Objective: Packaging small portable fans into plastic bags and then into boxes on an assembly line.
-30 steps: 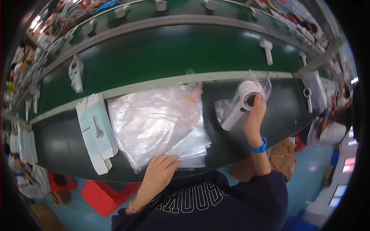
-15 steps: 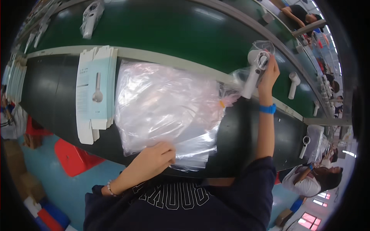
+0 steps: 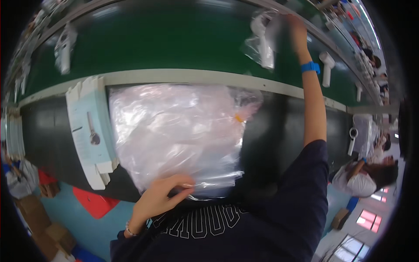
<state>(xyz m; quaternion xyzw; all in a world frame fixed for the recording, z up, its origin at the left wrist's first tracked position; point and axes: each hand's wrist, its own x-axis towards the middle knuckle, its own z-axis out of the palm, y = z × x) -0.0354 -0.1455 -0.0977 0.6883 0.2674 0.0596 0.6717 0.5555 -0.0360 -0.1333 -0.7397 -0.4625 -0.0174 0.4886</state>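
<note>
A stack of clear plastic bags lies on the dark bench before me, with an orange tie at its right end. At the stack's near edge, my left hand pinches a bag edge between thumb and fingers. My right hand reaches far out over the green surface, its fingers smeared by motion. Just left of it, a white handheld device with a round head and straight handle lies in a clear bag. A pale blur sits between that device and the hand; I cannot tell what it is.
Flat light-blue printed boxes are stacked left of the bags. A raised pale rail divides bench from green surface. More white devices stand along it, one bagged and one bare. A red stool is at lower left; people sit at right.
My right hand has moved forward, away from me; the bagged device it held now lies on the green surface. My left hand's fingers have shifted at the bag stack's near edge. The view has turned slightly.
</note>
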